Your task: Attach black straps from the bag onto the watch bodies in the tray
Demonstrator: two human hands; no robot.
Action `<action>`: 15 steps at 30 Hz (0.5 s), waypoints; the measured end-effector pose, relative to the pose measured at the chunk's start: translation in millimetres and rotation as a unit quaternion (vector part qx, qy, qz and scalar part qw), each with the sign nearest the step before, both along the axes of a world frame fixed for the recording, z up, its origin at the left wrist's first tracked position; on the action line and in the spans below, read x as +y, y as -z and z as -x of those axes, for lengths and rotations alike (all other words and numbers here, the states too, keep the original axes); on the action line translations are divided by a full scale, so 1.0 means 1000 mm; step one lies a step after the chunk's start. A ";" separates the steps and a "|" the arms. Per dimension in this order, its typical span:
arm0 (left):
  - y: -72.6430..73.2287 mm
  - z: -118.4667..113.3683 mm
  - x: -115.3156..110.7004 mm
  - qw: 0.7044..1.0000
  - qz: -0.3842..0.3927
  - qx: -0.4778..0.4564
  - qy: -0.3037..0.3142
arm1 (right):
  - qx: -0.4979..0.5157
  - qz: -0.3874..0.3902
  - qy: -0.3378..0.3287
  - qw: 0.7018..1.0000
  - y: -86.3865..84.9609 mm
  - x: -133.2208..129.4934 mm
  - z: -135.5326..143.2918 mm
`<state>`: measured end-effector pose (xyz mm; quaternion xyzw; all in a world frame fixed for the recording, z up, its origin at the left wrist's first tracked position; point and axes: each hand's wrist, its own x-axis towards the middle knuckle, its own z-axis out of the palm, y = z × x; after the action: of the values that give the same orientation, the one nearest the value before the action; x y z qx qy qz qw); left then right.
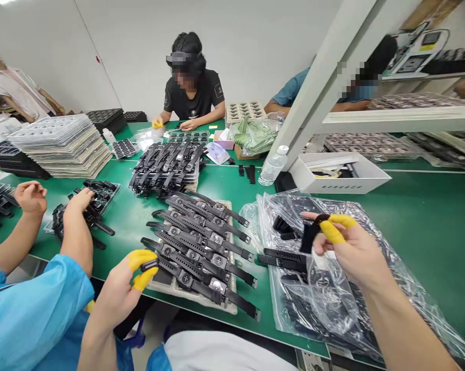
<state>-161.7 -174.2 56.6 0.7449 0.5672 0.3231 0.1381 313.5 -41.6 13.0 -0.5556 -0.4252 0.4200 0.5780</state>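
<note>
My left hand (118,288), with yellow finger covers, pinches a small black watch case (149,265) seen edge-on, beside the near left corner of a tray. On that tray lie several rows of black smartwatches (194,255) with their straps spread out. My right hand (350,247) is closed on a short black watch strap (324,218), gripped between covered thumb and finger. It hovers over a clear plastic bag (333,304) holding black straps. More black straps (282,259) stick out at the bag's left side.
At left, a co-worker's hands (31,197) work over another watch tray (111,198). Behind stand a watch stack (166,167), a water bottle (273,166) and a white box (338,174). A slanted white post (321,87) rises at right. Another person (194,93) sits opposite.
</note>
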 end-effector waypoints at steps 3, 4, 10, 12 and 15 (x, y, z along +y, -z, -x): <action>-0.019 -0.044 0.039 0.994 0.035 -0.103 0.024 | 0.104 -0.019 -0.056 0.993 -0.021 0.012 0.029; -0.023 -0.062 0.057 0.986 0.071 -0.146 0.040 | 0.129 -0.048 -0.074 0.988 -0.027 0.016 0.041; -0.014 -0.163 0.172 0.889 0.272 -0.362 0.071 | 0.253 -0.155 -0.207 0.932 -0.030 0.025 0.105; 0.003 -0.181 0.196 0.887 0.284 -0.359 0.060 | 0.256 -0.100 -0.219 0.936 -0.014 0.027 0.118; 0.032 -0.192 0.208 0.886 0.275 -0.363 0.089 | 0.257 -0.005 -0.200 0.946 0.015 0.031 0.126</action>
<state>29.8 33.6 24.7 0.5553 0.4746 0.3882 0.5619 187.2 -10.9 -1.6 -0.3299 -0.3665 0.6532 0.5746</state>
